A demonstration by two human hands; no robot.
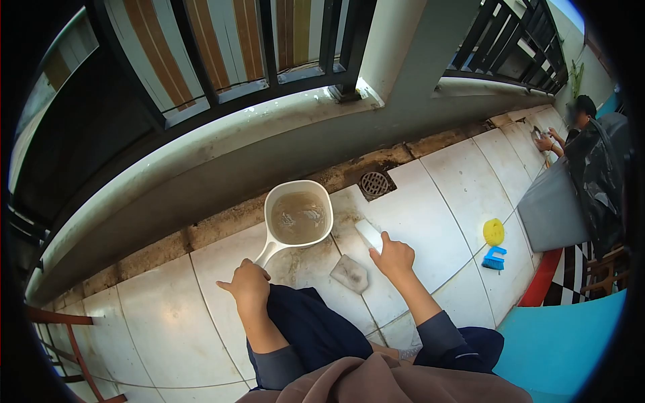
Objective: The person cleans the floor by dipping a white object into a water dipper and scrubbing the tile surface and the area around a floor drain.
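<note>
My left hand [247, 287] is closed round the handle of a white water dipper [269, 250], with one finger sticking out to the left. Cloudy brownish water [297, 218] partly fills the dipper, which is upright over the tiles near the low wall. In my right hand [395, 256] is a flat white piece [367, 234], its far end at the tiled floor; its kind is unclear, as my fingers cover the near end. Between my hands lies a greyish, angular block [349, 274], stone-like or sponge-like, on a tile.
A round drain grate [374, 184] sits by the dirty wall edge. To the right lie a yellow scrubber [493, 232] and a blue brush [494, 259], near a grey bin [552, 213] with a black bag. Another person [581, 114] works at the floor farther off. A metal fence [269, 47] tops the wall.
</note>
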